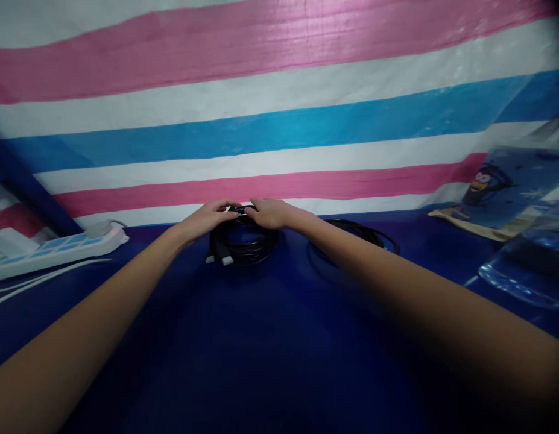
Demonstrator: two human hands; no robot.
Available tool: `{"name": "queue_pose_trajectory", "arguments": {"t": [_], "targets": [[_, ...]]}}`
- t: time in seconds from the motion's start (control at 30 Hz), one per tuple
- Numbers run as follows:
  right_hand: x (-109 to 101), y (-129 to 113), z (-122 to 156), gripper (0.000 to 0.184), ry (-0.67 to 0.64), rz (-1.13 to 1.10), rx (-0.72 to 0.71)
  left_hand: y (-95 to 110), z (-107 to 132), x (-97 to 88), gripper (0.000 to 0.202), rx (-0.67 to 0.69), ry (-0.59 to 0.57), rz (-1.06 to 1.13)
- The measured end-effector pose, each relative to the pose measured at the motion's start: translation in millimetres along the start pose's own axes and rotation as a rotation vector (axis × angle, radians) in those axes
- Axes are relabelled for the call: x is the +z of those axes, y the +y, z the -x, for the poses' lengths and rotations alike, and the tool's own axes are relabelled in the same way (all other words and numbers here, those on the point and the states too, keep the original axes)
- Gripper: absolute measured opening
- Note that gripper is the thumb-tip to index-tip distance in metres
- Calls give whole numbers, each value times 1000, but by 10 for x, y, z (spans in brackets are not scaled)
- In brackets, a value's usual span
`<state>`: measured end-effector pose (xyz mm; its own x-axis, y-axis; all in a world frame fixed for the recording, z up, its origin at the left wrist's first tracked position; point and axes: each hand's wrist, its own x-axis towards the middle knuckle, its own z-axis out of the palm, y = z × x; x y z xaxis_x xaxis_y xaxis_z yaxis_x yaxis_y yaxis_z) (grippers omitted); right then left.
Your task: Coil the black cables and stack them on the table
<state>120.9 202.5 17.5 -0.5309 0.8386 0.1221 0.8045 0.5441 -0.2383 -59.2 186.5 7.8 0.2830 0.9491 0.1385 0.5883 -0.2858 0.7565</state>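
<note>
A coiled black cable (252, 250) lies on the dark blue tabletop near its back edge. Two connectors with white ends (227, 260) stick out at the coil's front left. At the far side of the coil, my left hand (211, 216) has its thumb and fingers bent around the top of the loops. From the right, my right hand (269, 213) grips the same far part, its thumb pointing toward the left thumb. The fingertips behind the coil are partly hidden.
Behind my right forearm lies another black cable (388, 236). A white power strip (93, 241) and white cords (48, 277) are at left. To the right stand a clear plastic container (527, 271) and a blue printed bag (523, 187). A striped sheet (279, 132) hangs behind.
</note>
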Motion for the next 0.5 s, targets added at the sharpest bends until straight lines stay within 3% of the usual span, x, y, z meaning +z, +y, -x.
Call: {"name": "queue_pose_trajectory", "arguments": {"t": [0.2, 0.4, 0.5], "targets": [[57, 85, 124, 32, 103, 63, 24, -19, -50, 14, 24, -68, 218, -130], [66, 116, -6, 29, 59, 94, 128, -31, -253, 68, 24, -207, 269, -121], [18, 141, -96, 30, 3, 104, 191, 11, -324, 90, 29, -237, 232, -142]]}}
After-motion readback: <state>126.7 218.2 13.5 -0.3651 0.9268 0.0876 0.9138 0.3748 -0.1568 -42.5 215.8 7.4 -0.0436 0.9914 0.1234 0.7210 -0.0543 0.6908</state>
